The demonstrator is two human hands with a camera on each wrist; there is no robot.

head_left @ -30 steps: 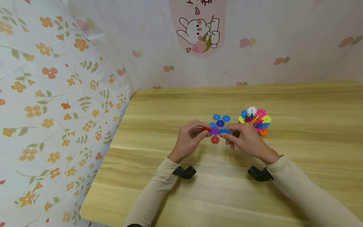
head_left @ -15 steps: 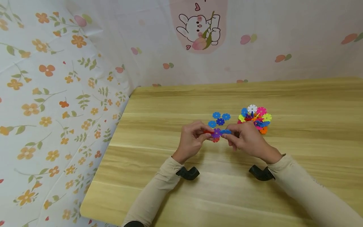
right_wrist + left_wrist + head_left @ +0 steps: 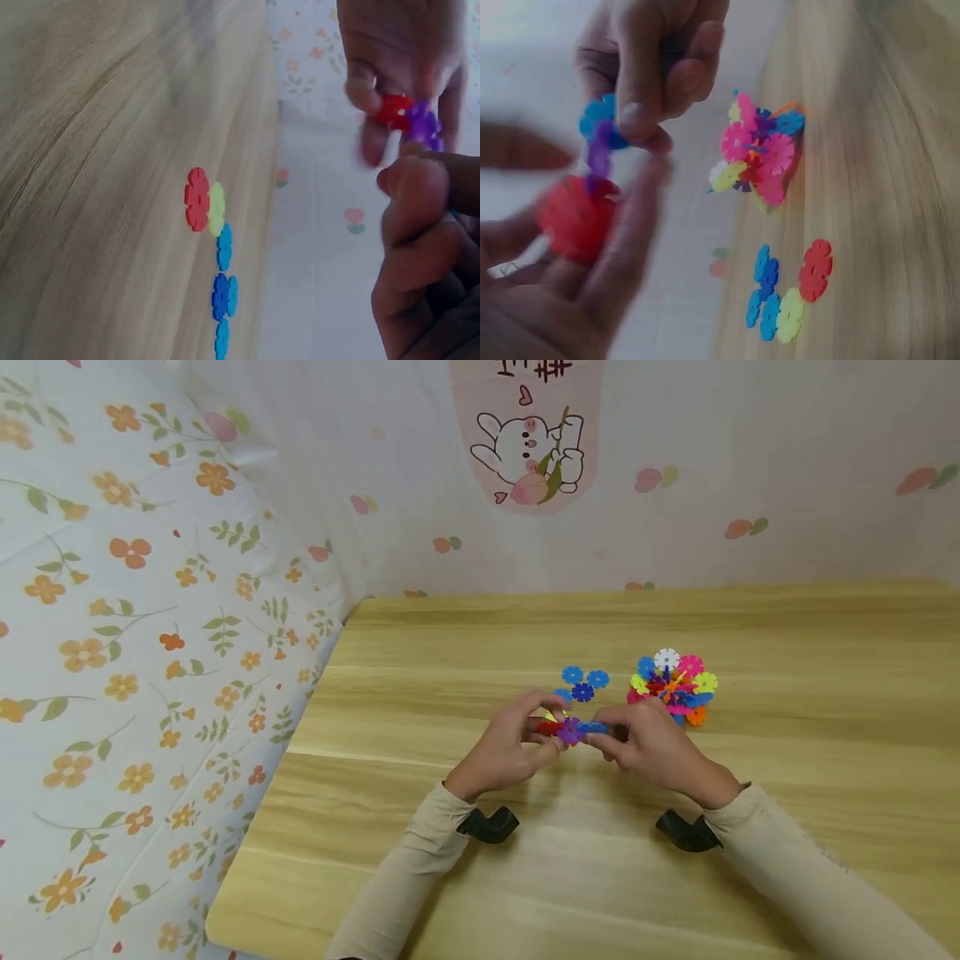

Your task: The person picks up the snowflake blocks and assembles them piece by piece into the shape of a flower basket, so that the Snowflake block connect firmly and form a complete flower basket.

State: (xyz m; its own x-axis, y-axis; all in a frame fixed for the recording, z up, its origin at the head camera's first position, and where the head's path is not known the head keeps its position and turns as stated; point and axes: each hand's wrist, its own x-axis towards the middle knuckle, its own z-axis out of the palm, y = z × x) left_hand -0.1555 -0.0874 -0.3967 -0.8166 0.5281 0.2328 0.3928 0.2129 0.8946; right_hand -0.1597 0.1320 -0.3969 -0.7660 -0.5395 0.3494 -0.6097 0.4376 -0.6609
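Above the table, both hands hold a small chain of notched interlocking plastic discs. The purple disc (image 3: 572,731) sits between the red disc (image 3: 548,727) and the blue disc (image 3: 595,727). My right hand (image 3: 651,739) pinches the blue disc between thumb and fingers. My left hand (image 3: 510,743) curls round the red disc, its index finger and thumb spread apart at the purple one. In the left wrist view, the red disc (image 3: 577,217) lies against the left fingers, which are blurred. The right fingers partly cover the blue disc (image 3: 604,120).
Loose discs lie flat behind the hands: several light blue ones (image 3: 597,679), a dark blue one (image 3: 582,692), a yellow one (image 3: 790,316) and a red one (image 3: 815,270). To the right stands a multicoloured cluster of joined discs (image 3: 671,687). Patterned cloth hangs behind the wooden table (image 3: 420,660).
The left index finger and thumb have spread from their pinch on the red disc. The joined discs now cover more of the loose red disc in the head view. The right hand keeps its pinch.
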